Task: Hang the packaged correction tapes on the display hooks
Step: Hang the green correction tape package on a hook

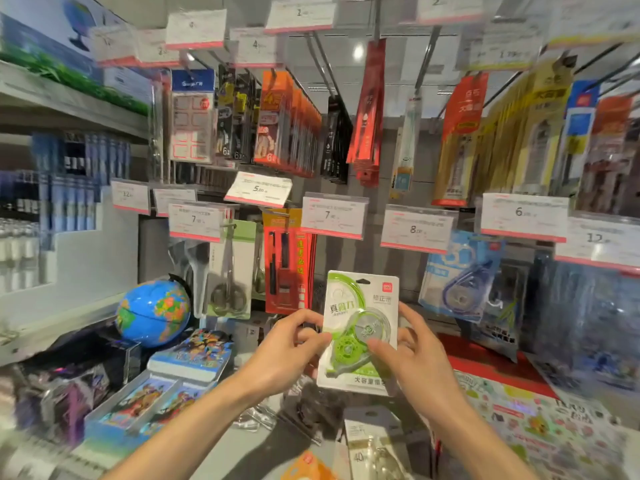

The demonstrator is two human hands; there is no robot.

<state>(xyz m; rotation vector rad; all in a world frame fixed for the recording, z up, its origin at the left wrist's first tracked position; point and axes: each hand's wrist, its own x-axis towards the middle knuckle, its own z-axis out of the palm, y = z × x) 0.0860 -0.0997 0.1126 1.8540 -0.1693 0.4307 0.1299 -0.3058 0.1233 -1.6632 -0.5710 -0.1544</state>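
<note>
Package: green correction tape [360,327] in a glossy rectangular card with a clear plastic blister, upright at lower centre of the frame, a hang slot at its top edge.
Left hand [289,344]: fingers curled, pinching the card's left edge.
Right hand [412,351]: thumb laid across the rounded blister, fingers behind the right edge — gripping it.
Hooks: thin metal rods above carry flat price tags [333,216].
Neighbour: blue correction tape pack [460,275] hangs at right.
Left of frame: shiny round globe [152,311].

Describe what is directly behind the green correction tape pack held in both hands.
Behind the green correction tape pack are the grey back panel and a red pen pack's edge. Whether a bare hook lies behind it is covered.
</note>
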